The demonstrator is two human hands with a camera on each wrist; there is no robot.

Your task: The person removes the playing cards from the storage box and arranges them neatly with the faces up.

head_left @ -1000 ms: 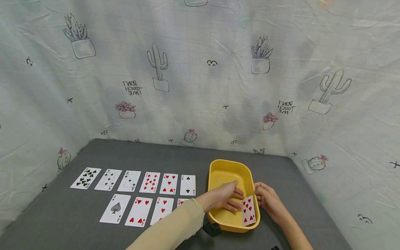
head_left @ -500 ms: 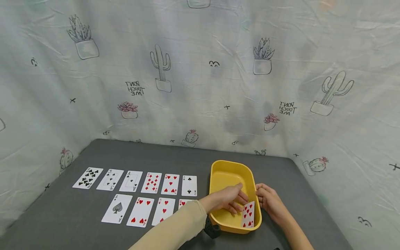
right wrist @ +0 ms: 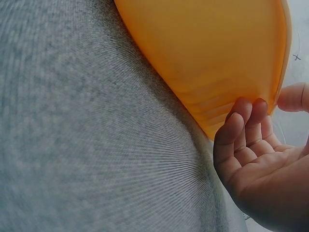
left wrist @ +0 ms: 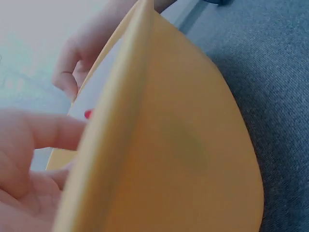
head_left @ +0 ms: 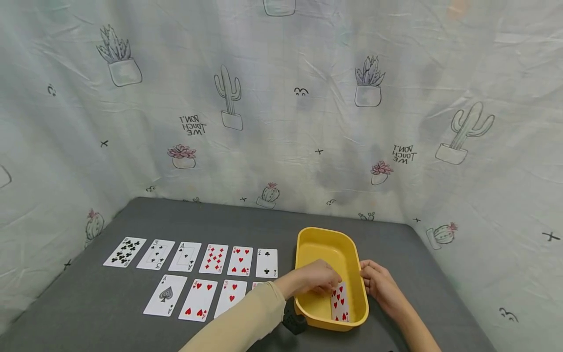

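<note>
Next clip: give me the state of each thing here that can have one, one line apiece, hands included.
Yellow tub: upright on the gray table, open top.
Heart card: face up inside the tub, leaning against its right wall.
Left hand: reaching into the tub, fingers curled at the card's top edge.
Right hand: outside the tub, fingers against its right wall.
Cards on the table: face up, flat, in two rows.

We see the left hand [head_left: 314, 279] reach into the yellow tub [head_left: 331, 242], its fingers [head_left: 331, 284] on a red card [head_left: 339, 302] leaning inside; the right hand [head_left: 379, 284] touches the tub's outer wall; face-up cards [head_left: 195, 256] line the grey bench [head_left: 132, 332].
</note>
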